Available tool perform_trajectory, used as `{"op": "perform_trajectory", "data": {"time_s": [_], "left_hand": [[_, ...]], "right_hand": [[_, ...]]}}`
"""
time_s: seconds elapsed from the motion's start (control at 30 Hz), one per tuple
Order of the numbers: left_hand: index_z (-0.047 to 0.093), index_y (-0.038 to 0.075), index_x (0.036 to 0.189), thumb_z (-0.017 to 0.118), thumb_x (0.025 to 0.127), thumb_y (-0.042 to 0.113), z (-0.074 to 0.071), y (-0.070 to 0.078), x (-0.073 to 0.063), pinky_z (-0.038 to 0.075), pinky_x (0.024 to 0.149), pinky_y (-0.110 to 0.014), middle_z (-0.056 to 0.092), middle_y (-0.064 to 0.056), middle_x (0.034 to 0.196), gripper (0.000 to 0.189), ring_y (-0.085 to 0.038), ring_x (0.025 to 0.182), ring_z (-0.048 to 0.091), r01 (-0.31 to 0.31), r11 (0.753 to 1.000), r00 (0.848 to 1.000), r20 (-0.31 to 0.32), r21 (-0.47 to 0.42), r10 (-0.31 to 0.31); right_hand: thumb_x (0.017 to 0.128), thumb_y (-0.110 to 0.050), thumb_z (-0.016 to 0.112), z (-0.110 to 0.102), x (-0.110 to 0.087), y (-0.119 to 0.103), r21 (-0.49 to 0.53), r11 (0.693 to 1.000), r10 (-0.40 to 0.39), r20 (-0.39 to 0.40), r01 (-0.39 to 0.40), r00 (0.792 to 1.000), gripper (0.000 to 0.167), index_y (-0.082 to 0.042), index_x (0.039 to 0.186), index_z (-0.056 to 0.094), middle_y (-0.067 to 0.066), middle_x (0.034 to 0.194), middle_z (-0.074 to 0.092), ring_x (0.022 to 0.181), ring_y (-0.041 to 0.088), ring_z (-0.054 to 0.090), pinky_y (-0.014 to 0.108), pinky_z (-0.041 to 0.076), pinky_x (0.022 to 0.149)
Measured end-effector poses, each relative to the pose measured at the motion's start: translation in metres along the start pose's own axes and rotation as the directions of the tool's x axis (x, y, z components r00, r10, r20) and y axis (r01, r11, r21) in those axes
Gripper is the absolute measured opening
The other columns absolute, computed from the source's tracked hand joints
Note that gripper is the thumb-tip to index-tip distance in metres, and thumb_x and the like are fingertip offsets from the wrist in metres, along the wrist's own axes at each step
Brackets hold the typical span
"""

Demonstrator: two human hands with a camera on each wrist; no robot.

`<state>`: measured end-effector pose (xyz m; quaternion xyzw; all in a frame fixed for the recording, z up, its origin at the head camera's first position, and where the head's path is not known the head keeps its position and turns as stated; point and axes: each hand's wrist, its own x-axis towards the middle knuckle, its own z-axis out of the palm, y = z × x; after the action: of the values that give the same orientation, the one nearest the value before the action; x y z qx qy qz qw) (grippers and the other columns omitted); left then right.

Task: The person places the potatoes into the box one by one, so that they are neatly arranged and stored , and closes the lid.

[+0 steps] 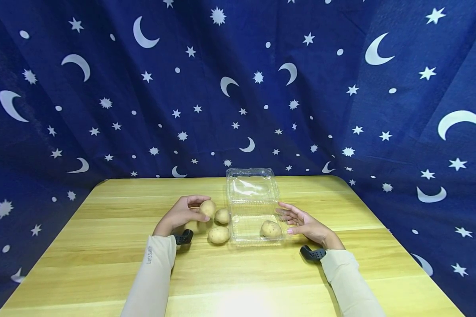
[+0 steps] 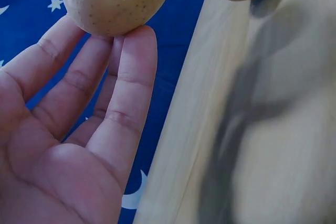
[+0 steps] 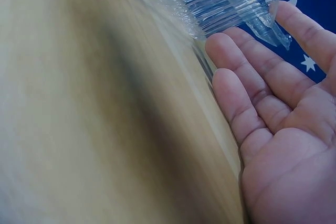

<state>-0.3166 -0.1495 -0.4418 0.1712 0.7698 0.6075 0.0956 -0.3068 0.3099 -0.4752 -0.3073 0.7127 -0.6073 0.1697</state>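
My left hand (image 1: 185, 211) pinches a potato (image 1: 207, 208) between thumb and fingertips, lifted over the table left of the container. The left wrist view shows this potato (image 2: 118, 1) at the fingertips, its skin speckled. Two more potatoes lie close by: a rounder one (image 1: 222, 216) behind and an oval one (image 1: 218, 235) in front. A clear plastic clamshell container (image 1: 249, 240) stands with its lid (image 1: 251, 187) raised at the back. Inside its right half sits one potato (image 1: 271, 229). My right hand (image 1: 307, 224) is at the container's right side, fingers loosely extended against the ribbed wall (image 3: 236, 11).
The wooden table (image 1: 238, 273) reaches back to a blue curtain (image 1: 238, 88) with white moons and stars. Black wrist devices sit on both wrists, the left one (image 1: 184, 237) and the right one (image 1: 312, 253), low over the tabletop.
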Motion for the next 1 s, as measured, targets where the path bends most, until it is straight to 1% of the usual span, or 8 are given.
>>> {"op": "perform_trajectory", "data": {"time_s": [0.3, 0.53, 0.6, 0.83, 1.0], "left_hand": [[0.061, -0.009, 0.145, 0.087, 0.083, 0.0, 0.006, 0.007, 0.001, 0.057, 0.095, -0.031, 0.068, -0.02, 0.136, 0.069, -0.025, 0.113, 0.067, -0.015, 1.0, 0.999, 0.029, -0.009, 0.016], [0.061, -0.009, 0.144, 0.086, 0.082, -0.001, 0.014, 0.019, 0.0, 0.056, 0.093, -0.03, 0.069, -0.016, 0.13, 0.068, -0.022, 0.108, 0.065, -0.023, 0.999, 0.998, 0.059, -0.028, 0.025], [0.061, -0.009, 0.143, 0.086, 0.082, -0.001, 0.016, 0.022, 0.0, 0.056, 0.094, -0.031, 0.068, -0.016, 0.129, 0.067, -0.022, 0.108, 0.065, -0.032, 0.999, 0.997, 0.068, -0.023, 0.033], [0.063, -0.009, 0.14, 0.088, 0.081, 0.002, 0.023, 0.027, 0.002, 0.057, 0.095, -0.031, 0.067, -0.018, 0.131, 0.066, -0.023, 0.114, 0.063, -0.074, 0.997, 0.993, 0.091, 0.036, 0.071], [0.064, -0.008, 0.141, 0.089, 0.081, 0.004, 0.029, 0.032, 0.004, 0.057, 0.096, -0.033, 0.068, -0.015, 0.13, 0.066, -0.023, 0.114, 0.063, -0.075, 0.996, 0.991, 0.113, 0.055, 0.068]], "right_hand": [[0.097, 0.005, 0.07, 0.0, 0.001, 0.001, 0.013, 1.0, -0.006, -0.001, 0.006, 1.0, 0.087, -0.002, 0.17, 0.025, 0.021, 0.171, 0.037, 0.14, 0.022, 0.051, 0.024, 0.044, 0.112], [0.097, 0.004, 0.071, 0.001, 0.001, 0.0, 0.02, 1.0, 0.002, 0.0, -0.002, 1.0, 0.086, -0.003, 0.17, 0.026, 0.026, 0.171, 0.034, 0.142, 0.023, 0.05, 0.024, 0.044, 0.112], [0.097, 0.004, 0.071, 0.001, 0.001, 0.0, 0.02, 1.0, 0.004, -0.001, -0.004, 1.0, 0.087, -0.003, 0.17, 0.026, 0.027, 0.171, 0.033, 0.142, 0.023, 0.05, 0.024, 0.044, 0.112], [0.097, 0.005, 0.071, 0.001, 0.001, -0.001, 0.018, 1.0, 0.008, -0.005, -0.007, 1.0, 0.087, 0.0, 0.17, 0.024, 0.03, 0.171, 0.031, 0.141, 0.022, 0.051, 0.024, 0.044, 0.112], [0.097, 0.005, 0.071, 0.001, 0.001, -0.001, 0.018, 1.0, 0.009, -0.008, -0.009, 1.0, 0.088, 0.002, 0.169, 0.022, 0.025, 0.17, 0.035, 0.14, 0.019, 0.052, 0.024, 0.044, 0.111]]}}
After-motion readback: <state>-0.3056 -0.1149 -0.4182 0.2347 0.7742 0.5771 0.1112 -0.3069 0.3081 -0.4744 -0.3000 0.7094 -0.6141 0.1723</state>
